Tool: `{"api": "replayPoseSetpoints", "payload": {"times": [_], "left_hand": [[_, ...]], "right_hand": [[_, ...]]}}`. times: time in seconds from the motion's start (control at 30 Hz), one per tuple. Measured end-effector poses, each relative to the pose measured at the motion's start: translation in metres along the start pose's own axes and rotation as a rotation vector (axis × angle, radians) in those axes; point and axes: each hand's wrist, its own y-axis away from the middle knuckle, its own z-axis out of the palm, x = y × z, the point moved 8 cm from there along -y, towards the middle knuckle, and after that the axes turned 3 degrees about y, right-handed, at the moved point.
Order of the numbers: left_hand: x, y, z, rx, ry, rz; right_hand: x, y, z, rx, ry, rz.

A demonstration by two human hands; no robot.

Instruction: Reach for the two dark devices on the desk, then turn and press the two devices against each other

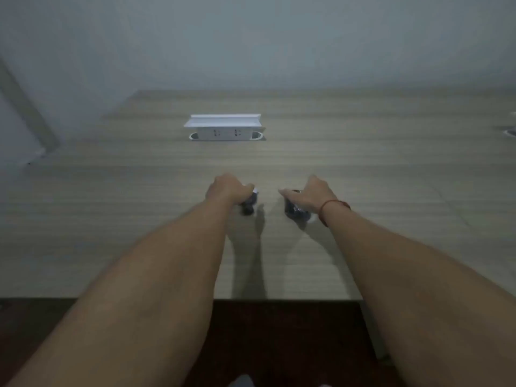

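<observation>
- Dim grey walls stand behind a pale wood-grain table; a white socket box with its lid raised sits in a cutout well beyond the hands. A second cutout shows at the far right edge.
- Head view, left hand: knuckles up, fingers curled round a small dark piece that pokes out below the palm toward the table. A pale tip shows at the thumb side; what it is cannot be told.
- Head view, right hand: it lies over a dark lump that rests on the table, thumb pointing inward. The fingers seem to curl over it, but blur leaves the grip uncertain. A red cord circles that wrist.
- Both dark things lie near the table's middle, close together but apart, well short of the socket box.
- Risk, as a judgement: the poor light and blur make small parts hard to see, so a mismatch or slip between the two pieces seems likely.
- Risk: the left piece is held only at its upper end, so it could twist or drop if pressed sideways.
- Look: both are dark, glossy, small; the right one has a faint clear sheen at its near edge. Shape is otherwise unclear.
</observation>
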Motion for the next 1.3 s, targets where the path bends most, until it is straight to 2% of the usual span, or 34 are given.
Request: {"api": "replayPoseSetpoints", "payload": {"times": [0.13, 0.27, 0.4, 0.57, 0.77, 1.07, 1.3], "left_hand": [[-0.014, -0.003, 0.038, 0.006, 0.067, 0.030], [-0.027, 0.001, 0.061, 0.160, 0.043, 0.052], [-0.032, 0.018, 0.063, 0.226, 0.075, 0.060], [-0.042, 0.032, 0.061, 0.223, 0.139, 0.084], [-0.048, 0.050, 0.060, 0.342, 0.248, 0.203], [-0.048, 0.077, 0.039, 0.587, 0.512, 0.347], [-0.022, 0.086, 0.021, 0.591, 0.591, 0.477]], "right_hand": [[0.020, 0.000, 0.027, 0.007, -0.044, 0.014], [0.032, 0.006, 0.044, 0.178, -0.110, -0.026], [0.039, 0.020, 0.052, 0.318, -0.150, -0.049], [0.043, 0.042, 0.055, 0.319, -0.214, -0.091], [0.044, 0.061, 0.060, 0.335, -0.211, -0.171], [0.039, 0.068, 0.062, 0.241, -0.207, -0.300], [0.037, 0.063, 0.064, 0.261, -0.173, -0.301]]}}
